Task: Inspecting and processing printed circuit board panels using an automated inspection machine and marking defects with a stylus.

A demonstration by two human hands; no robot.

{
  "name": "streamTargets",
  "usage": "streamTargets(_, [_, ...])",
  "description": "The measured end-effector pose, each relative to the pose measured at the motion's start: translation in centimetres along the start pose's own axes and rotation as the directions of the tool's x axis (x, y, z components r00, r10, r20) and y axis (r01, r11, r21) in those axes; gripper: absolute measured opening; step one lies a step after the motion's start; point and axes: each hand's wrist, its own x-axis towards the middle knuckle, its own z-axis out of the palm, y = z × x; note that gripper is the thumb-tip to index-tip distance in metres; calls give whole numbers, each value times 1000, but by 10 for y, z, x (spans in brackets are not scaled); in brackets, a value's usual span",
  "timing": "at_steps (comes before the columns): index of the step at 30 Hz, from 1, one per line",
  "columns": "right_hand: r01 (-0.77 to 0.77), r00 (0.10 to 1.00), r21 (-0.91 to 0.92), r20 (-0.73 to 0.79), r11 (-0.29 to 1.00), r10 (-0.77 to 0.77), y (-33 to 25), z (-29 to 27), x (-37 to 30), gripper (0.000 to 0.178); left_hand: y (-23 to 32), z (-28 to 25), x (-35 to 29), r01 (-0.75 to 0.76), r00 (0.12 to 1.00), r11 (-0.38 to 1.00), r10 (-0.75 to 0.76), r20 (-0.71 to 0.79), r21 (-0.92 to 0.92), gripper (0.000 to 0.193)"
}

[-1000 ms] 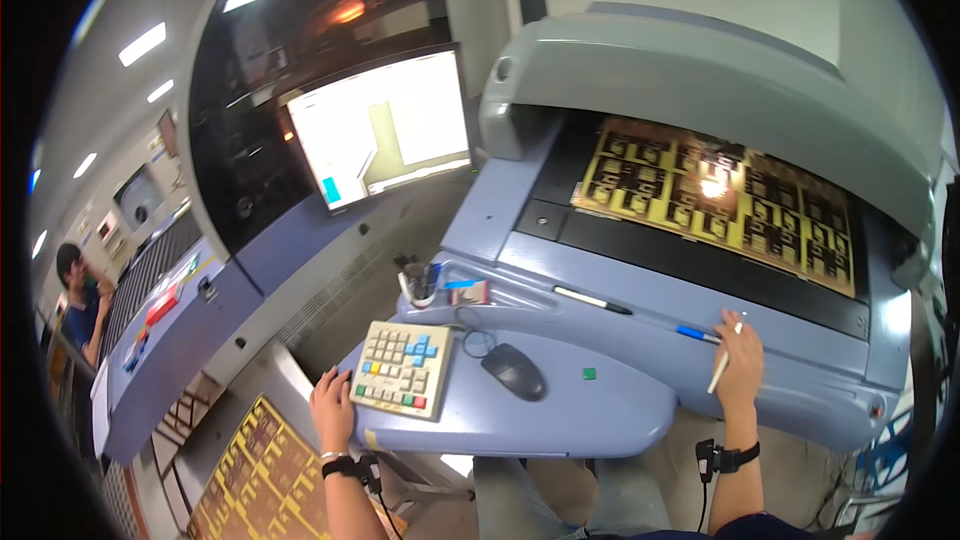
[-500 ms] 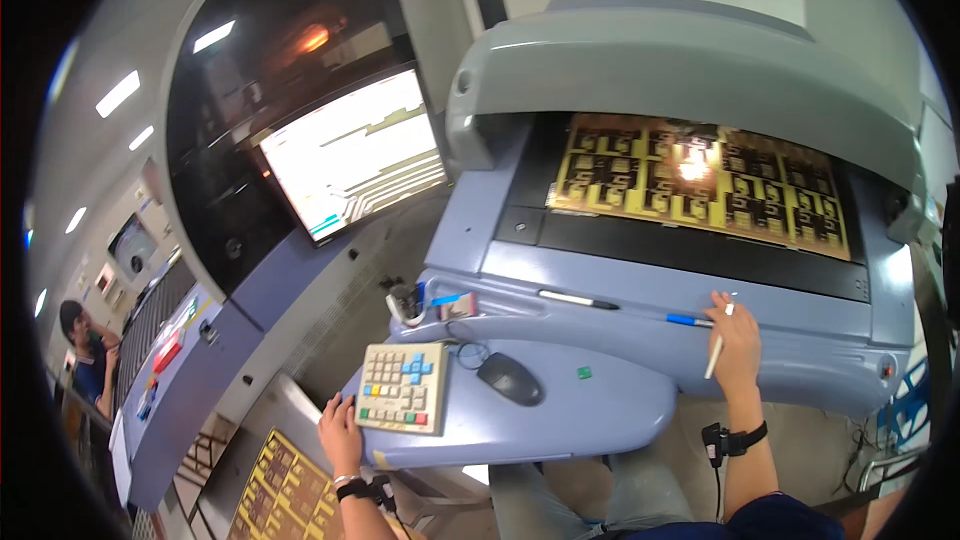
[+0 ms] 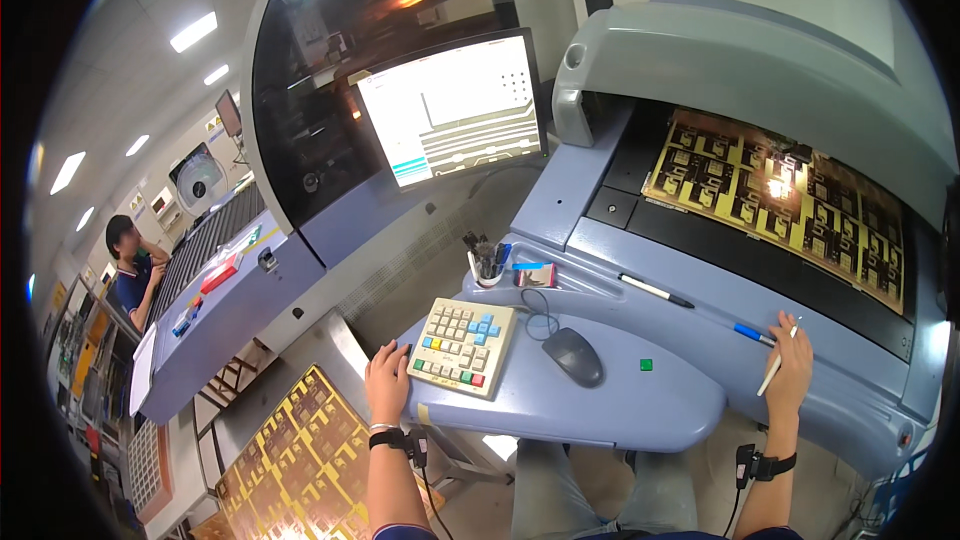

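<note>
Shifted rightward in view since 0.5 s ago, the machine (image 3: 725, 55) bears the patterned panel (image 3: 735, 185), the keypad (image 3: 462, 348) has the left hand (image 3: 388, 382) (grip unclear) at its edge, and the right hand (image 3: 791, 358) grasps 1 white pen (image 3: 770, 376), likely a checking step, next needing steadiness.

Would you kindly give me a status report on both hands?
Left hand at left edge of beige rectangular keypad. Right hand gripping slim white pen-like tool. Slim blue pen close beside right hand. Yellow-brown patterned flat panel ahead, no hand over it.
</note>
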Motion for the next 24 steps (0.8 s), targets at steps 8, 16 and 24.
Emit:
streamTargets(8, [30, 999, -23, -25, 999, -30, 2, 1, -1, 18, 1, 0, 2, 24, 998, 1000, -24, 64, 7, 27])
streamTargets(16, [59, 997, -46, -40, 997, -61, 6, 4, -1, 17, -2, 3, 1, 4, 999, 1000, -3, 32, -15, 27])
streamTargets(24, [50, 998, -38, -24, 998, -51, 4, 3, -1, 19, -4, 6, 0, 36, 999, 999, -36, 31, -17, 27])
